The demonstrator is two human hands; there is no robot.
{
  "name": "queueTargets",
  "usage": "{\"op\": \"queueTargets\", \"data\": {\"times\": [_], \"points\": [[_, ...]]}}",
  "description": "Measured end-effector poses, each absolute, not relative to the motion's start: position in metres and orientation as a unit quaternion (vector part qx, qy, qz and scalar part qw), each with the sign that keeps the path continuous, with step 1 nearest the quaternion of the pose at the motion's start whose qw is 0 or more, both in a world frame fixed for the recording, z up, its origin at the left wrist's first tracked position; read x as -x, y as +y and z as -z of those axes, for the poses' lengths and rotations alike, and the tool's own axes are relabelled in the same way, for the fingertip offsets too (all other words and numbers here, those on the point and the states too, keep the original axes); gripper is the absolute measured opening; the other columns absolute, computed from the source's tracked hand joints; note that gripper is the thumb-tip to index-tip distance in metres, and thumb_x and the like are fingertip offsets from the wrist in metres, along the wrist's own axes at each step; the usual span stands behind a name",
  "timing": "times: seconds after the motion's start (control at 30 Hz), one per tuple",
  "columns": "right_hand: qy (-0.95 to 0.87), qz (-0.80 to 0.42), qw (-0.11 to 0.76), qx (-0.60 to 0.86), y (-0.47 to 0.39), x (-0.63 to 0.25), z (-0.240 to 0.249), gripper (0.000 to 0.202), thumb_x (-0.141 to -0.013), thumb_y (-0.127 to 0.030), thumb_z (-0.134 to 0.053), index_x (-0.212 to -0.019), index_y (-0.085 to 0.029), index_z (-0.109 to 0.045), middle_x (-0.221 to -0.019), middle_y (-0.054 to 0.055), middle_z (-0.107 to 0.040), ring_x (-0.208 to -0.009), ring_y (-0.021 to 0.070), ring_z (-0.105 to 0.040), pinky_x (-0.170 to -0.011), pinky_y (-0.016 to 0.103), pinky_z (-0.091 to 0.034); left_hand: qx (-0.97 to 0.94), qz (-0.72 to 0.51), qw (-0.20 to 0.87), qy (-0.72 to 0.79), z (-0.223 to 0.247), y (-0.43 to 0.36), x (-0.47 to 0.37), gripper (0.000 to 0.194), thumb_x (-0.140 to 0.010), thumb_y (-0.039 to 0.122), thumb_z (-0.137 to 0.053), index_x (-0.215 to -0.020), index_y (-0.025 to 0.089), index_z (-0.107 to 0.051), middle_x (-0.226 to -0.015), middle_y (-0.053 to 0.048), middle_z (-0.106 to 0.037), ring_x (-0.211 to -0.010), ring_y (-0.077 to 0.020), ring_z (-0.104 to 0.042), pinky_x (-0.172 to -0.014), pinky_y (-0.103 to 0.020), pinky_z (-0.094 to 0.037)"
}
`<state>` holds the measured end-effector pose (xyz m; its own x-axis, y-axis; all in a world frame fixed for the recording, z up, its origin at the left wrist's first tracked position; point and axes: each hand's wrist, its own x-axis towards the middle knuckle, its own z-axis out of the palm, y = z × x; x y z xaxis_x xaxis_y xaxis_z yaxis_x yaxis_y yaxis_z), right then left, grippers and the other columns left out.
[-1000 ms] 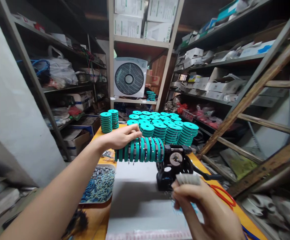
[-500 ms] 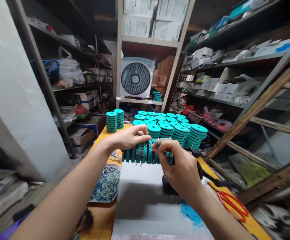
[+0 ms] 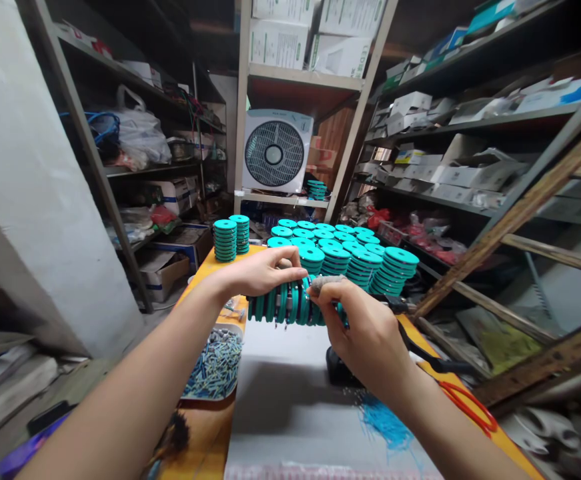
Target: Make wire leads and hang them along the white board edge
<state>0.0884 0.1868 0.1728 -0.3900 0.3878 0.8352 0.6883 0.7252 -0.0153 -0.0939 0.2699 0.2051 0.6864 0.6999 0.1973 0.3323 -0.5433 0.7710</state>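
A row of teal spools point(image 3: 280, 308) is held on edge, side by side, above the middle of the table. My left hand point(image 3: 269, 272) rests over the top of this row, thumb and fingers pinched together at one spool. Just to its right, my right hand point(image 3: 363, 319) pinches at the same part of the row, with a greyish cover on its index finger. Whatever small thing lies between the fingertips is too small to make out. Small metallic bits hang below the row. A black stand point(image 3: 340, 369) shows partly behind my right hand.
Stacked teal spools point(image 3: 394, 272) crowd the table's far side. At left is a tray point(image 3: 237, 383) of small blue-green tube-like pieces. Blue strands point(image 3: 384, 421) lie on the white sheet point(image 3: 275, 433); red-handled scissors point(image 3: 470, 408) are at right. A box fan point(image 3: 274, 152) stands behind.
My right hand has shifted slightly right and keeps its pinch beside the left fingertips. My left hand stays on the row. The whole view has shifted a little.
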Motion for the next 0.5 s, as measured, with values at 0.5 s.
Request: {"op": "queueTargets", "data": {"times": [0.5], "points": [[-0.849,0.220,0.371,0.304,0.1882,-0.0895,-0.1696,0.009,-0.084,-0.004,-0.042,-0.080,-0.009,-0.049,-0.086,0.002,-0.053,-0.088,0.0050,-0.047,-0.082,0.019,-0.038,-0.850,-0.258,0.351,0.295,-0.2085,0.2657,0.0941,0.029,-0.086,0.046,-0.043,-0.085,0.017,-0.044,-0.063,0.004,-0.046,-0.056,-0.0068,-0.035,-0.049,-0.020,-0.028]]}}
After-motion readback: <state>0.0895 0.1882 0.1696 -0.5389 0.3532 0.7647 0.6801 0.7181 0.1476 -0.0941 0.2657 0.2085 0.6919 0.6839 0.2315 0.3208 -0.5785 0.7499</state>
